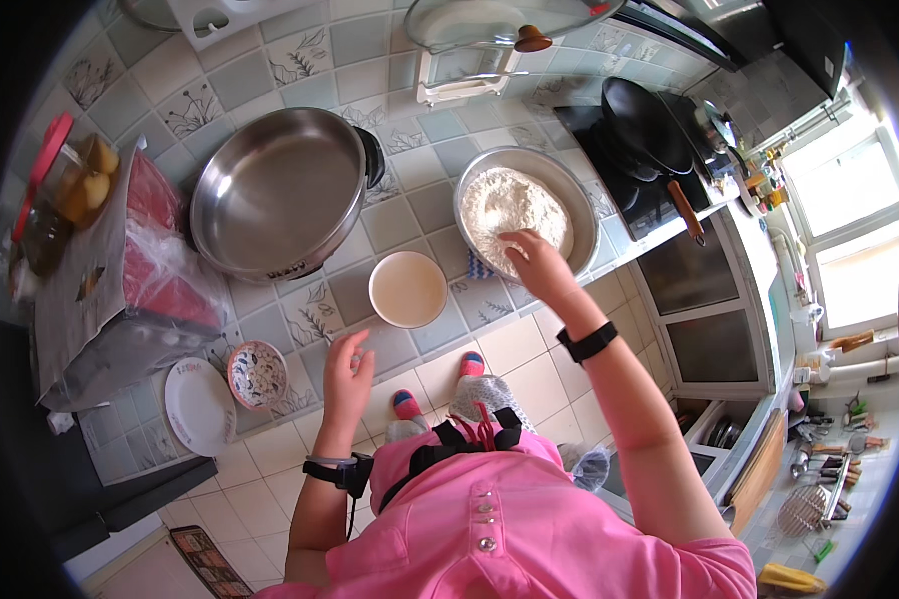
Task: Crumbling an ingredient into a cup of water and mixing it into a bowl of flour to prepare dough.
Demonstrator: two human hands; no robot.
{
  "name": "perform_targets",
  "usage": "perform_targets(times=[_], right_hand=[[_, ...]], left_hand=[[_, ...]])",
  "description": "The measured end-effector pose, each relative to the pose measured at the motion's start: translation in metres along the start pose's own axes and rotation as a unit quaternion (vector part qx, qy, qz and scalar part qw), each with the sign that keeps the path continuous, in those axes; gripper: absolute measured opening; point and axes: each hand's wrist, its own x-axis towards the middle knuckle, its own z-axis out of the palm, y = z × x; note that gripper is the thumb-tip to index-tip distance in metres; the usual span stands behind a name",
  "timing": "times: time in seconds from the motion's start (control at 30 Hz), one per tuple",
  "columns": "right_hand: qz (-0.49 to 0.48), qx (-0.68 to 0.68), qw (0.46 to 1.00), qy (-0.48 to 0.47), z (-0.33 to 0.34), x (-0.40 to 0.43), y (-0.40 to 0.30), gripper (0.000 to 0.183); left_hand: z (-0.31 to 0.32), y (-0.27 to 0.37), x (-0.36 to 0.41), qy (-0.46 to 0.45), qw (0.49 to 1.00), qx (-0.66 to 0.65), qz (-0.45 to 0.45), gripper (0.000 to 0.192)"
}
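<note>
A round metal basin (588, 217) holds a mound of white flour (521, 202). Over the flour's near edge reaches my right hand (543, 266), its fingers apart and slightly bent; whether the fingertips touch the flour I cannot tell. My left hand (348, 378) hovers near the counter's front edge with loosely curled fingers and nothing in it. Between the two hands, a white bowl (408, 290) contains a cloudy, pale beige liquid. Beside my left hand lie a patterned bowl (258, 376) and a white oval plate (198, 408).
A large steel pan (285, 187) with black handles stands toward the tiled wall. At left are a carton (90, 299) with red contents under plastic and a lidded jar (45, 217). On the right, a black wok (640, 127) sits on the cooktop (592, 135), its wooden handle projecting past the edge.
</note>
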Motion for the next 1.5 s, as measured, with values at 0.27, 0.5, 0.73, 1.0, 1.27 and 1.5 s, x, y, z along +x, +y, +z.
perform_targets(times=[0.27,0.5,0.73,1.0,1.27,1.5], right_hand=[[0.073,-0.060,0.979,-0.180,-0.030,0.051,0.086,0.068],[-0.009,-0.147,0.942,-0.303,-0.009,0.092,0.076,0.072],[-0.213,-0.224,0.874,-0.376,-0.026,0.117,0.092,0.064],[-0.080,-0.164,0.862,-0.473,-0.046,0.149,0.120,0.066],[-0.081,-0.138,0.844,-0.512,-0.046,0.118,0.134,0.071],[-0.084,-0.085,0.838,-0.533,-0.054,0.103,0.116,0.064]], left_hand=[[0.020,-0.005,0.006,0.120,0.992,-0.007,-0.044,0.030],[0.059,0.016,0.009,0.221,0.968,-0.015,-0.121,0.030],[0.106,0.041,0.001,0.270,0.947,0.005,-0.172,0.031],[0.141,0.060,-0.001,0.326,0.887,-0.210,-0.252,0.044],[0.131,0.066,0.013,0.224,0.819,-0.435,-0.300,0.049],[0.120,0.039,0.020,0.149,0.783,-0.533,-0.282,0.040]])
